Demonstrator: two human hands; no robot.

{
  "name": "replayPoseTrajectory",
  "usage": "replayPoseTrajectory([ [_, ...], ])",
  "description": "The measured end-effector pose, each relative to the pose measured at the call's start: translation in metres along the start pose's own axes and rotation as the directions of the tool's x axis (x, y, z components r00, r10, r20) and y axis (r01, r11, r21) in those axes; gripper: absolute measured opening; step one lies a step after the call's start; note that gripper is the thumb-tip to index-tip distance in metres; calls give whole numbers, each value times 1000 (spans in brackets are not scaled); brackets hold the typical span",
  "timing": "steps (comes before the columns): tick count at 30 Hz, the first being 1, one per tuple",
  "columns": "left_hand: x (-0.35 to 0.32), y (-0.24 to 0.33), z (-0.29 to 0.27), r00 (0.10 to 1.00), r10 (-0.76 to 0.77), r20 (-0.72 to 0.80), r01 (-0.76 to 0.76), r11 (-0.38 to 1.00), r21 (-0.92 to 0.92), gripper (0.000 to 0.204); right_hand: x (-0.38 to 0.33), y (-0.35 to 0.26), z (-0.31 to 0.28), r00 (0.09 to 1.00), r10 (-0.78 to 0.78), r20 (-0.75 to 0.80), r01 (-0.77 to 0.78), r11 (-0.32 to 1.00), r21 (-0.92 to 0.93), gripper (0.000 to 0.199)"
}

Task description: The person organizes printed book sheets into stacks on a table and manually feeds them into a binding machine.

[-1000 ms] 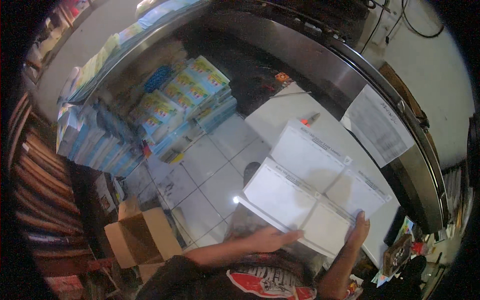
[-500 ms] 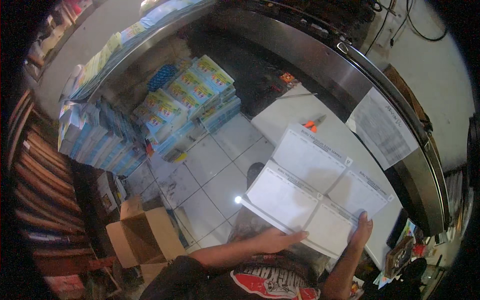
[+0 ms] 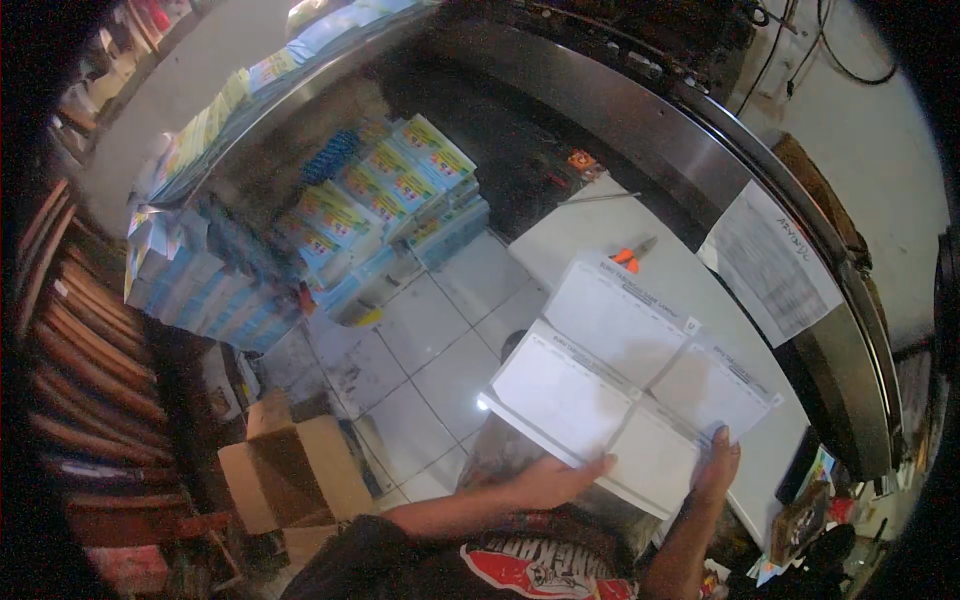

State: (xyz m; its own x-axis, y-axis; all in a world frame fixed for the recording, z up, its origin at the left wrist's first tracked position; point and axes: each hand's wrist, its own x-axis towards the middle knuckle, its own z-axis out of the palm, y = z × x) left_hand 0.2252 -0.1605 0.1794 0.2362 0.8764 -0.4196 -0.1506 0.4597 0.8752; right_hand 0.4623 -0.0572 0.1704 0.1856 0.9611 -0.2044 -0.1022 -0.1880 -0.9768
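Large white printed sheets [image 3: 570, 385], apparently a stack, lie tilted over my lap and the white tabletop. Each shows four boxed form tables with grey borders. My left hand [image 3: 565, 482] grips their near left edge, thumb on top and fingers hidden beneath. At the near right corner, my right hand [image 3: 718, 465] holds the sheets with its fingertips up over the edge. Just beyond the far edge lies a pair of orange-handled scissors [image 3: 628, 258] on the white tabletop [image 3: 560, 230].
Bundled booklets [image 3: 390, 190] are piled on the tiled floor [image 3: 415, 330], beside another booklet stack [image 3: 210, 300] at the left. An open cardboard box [image 3: 335, 465] sits near my left arm. A metal machine edge [image 3: 640, 90] curves behind the table, a paper sheet [image 3: 775, 265] hanging there.
The whole view has shifted slightly, so the booklets and box appear a little further right. Both hands keep their hold on the sheets, which have hardly moved.
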Motion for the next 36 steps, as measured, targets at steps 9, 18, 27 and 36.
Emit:
replayPoseTrajectory([
  [9, 66, 149, 2, 828, 278, -488, -372, 922, -105, 37, 29, -34, -5, 988, -143, 58, 141, 989, 46, 41],
  [18, 364, 317, 99, 371, 890, 266, -269, -171, 948, 64, 65, -4, -59, 970, -223, -95, 200, 957, -208, 36],
  [27, 429, 239, 82, 217, 632, 744, -641, -483, 597, 53, 71, -21, -67, 993, -41, -107, -27, 826, -563, 39],
  [36, 408, 218, -172, 523, 850, 63, -571, 295, 766, 22, 175, -76, 11, 982, -190, 23, 136, 609, -781, 32],
])
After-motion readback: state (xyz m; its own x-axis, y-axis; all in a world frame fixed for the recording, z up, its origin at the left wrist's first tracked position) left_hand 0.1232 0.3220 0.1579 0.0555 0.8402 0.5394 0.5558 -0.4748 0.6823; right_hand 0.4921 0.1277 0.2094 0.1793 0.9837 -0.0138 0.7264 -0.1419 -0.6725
